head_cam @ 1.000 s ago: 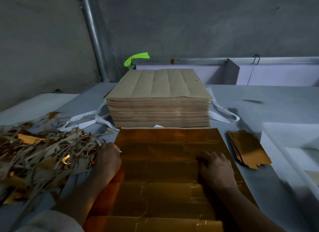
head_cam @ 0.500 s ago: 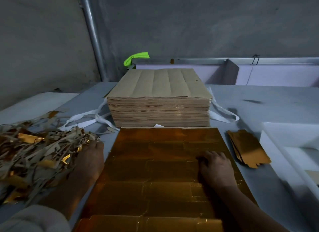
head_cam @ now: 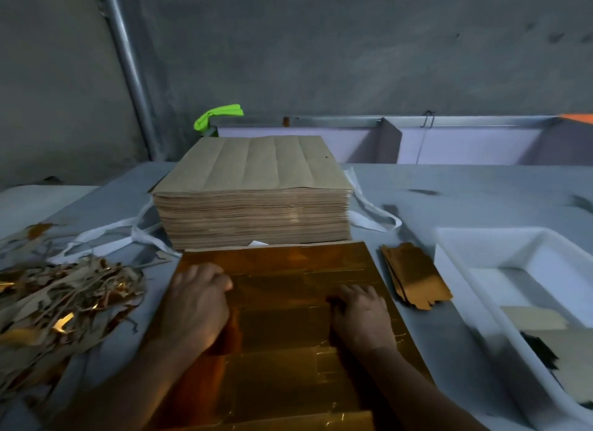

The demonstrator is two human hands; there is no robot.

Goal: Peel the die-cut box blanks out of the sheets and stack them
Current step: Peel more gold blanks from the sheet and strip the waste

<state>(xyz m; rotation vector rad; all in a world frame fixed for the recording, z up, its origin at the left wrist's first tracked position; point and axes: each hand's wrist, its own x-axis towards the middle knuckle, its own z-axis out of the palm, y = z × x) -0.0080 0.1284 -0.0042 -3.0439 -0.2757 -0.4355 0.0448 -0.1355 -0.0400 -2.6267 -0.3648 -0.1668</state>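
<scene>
Left hand (head_cam: 195, 305) and right hand (head_cam: 362, 315), fingers bent, pin the gold sheet (head_cam: 288, 267) flat, seemingly to free its die-cuts; any pinch cannot be told; peeled blanks (head_cam: 417, 276) stacked just right, within reach.

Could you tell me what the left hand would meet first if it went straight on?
The left hand, sliding over the gold sheet, would probably first meet the stack of brown sheets; depth is unclear.
</scene>
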